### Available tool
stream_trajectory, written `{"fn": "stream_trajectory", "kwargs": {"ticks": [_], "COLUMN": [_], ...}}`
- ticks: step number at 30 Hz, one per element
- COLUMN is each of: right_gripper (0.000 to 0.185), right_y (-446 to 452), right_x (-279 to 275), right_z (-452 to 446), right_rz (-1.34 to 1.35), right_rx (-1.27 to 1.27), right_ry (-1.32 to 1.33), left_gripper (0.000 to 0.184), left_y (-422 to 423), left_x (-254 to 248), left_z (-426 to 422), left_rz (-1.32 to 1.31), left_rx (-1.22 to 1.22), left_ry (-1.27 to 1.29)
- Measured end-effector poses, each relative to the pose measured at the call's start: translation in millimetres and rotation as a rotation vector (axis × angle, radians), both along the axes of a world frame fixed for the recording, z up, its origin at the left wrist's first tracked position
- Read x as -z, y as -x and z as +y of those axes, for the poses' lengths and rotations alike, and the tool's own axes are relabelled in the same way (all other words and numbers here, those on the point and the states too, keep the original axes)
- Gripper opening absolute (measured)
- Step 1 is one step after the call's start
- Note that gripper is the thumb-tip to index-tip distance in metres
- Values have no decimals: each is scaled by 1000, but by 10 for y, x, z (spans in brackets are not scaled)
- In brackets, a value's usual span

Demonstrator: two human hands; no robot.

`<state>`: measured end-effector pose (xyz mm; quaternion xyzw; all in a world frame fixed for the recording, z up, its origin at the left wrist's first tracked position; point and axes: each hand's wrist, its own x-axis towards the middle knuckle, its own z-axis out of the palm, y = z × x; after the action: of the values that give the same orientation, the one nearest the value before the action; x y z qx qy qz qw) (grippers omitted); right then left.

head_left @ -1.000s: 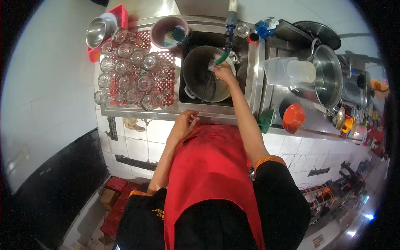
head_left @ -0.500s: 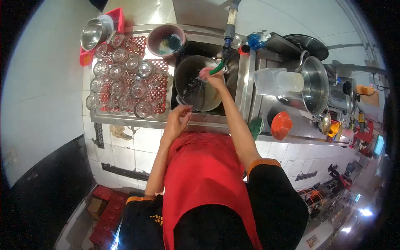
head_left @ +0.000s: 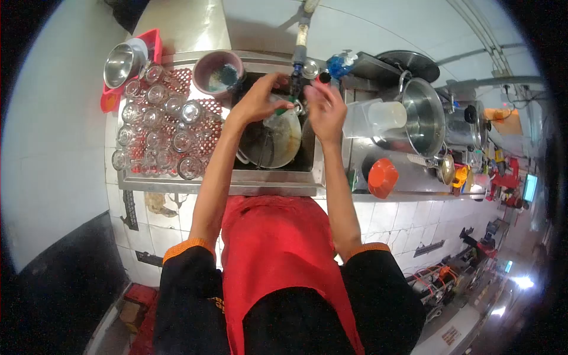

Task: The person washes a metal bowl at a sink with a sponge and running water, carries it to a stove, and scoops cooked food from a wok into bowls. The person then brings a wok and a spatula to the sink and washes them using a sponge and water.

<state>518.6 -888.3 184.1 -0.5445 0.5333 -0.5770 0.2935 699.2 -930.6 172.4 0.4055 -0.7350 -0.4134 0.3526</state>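
Note:
My left hand (head_left: 258,102) reaches over the sink (head_left: 307,158) with its thumb and fingers apart, beside the tap (head_left: 297,74). Its thumb tip lies close to the short green hose (head_left: 286,108) below the tap; contact is unclear. My right hand (head_left: 326,110) is at the tap's other side, slightly blurred, fingers loosely spread and nothing seen in them. Beneath both hands a large metal pot (head_left: 290,142) stands in the sink, with water and a dark long-handled utensil (head_left: 267,148) in it.
Several glass mugs (head_left: 181,141) stand on a red perforated mat (head_left: 210,139) at left. A pinkish bowl (head_left: 201,70) sits behind them. To the right are a clear plastic container (head_left: 358,118), a big steel pot (head_left: 421,118) and an orange bowl (head_left: 383,177).
My left hand has risen from the sink's front edge to the tap. My right hand has let go of the green hose and moved right. The view has shifted slightly.

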Motion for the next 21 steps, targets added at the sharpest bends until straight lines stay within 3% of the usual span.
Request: {"fn": "stream_trajectory", "kwargs": {"ticks": [1,2,3,4,7,8,9,11,13,15,16,19,20,21], "right_gripper": [34,34,34,35,40,36,36,40,40,39,42,42,42,28], "right_y": [-73,-137,-194,-194,-44,67,170,331,383,368,302,184,178,199], "right_x": [-176,-307,-425,-499,-382,-392,-419,-485,-627,-807,-883,-941,-844,-689], "right_z": [-47,-58,-85,-130,-295,-329,-408,-625,-688,-697,-661,-731,-773,-855], "right_rz": [112,117,310,503,570,629,634,733,672,970,951,1108,1112,1130], "right_rx": [-63,-43,-65,-88,-218,-295,-312,-618,-703,-702,-675,-708,-723,-680], "right_ry": [113,112,38,-35,-20,12,13,55,8,123,15,-37,-41,5], "left_gripper": [67,60,54,43,37,31,31,33,38,55,68,59,54,54], "left_y": [78,173,255,336,384,386,365,305,294,315,351,497,554,549], "left_x": [241,520,640,238,237,224,181,146,307,376,354,342,303,344], "left_z": [-56,-131,-179,-39,-62,-74,-75,-83,-123,-217,-227,-366,-330,-332], "left_rz": [3,180,357,371,567,509,517,553,581,1048,1007,1179,1100,1112], "left_rx": [18,68,116,54,97,125,109,283,310,391,350,462,327,319], "left_ry": [-1,-101,-198,-166,-338,-347,-347,-482,-470,-890,-920,-1002,-964,-962]}}
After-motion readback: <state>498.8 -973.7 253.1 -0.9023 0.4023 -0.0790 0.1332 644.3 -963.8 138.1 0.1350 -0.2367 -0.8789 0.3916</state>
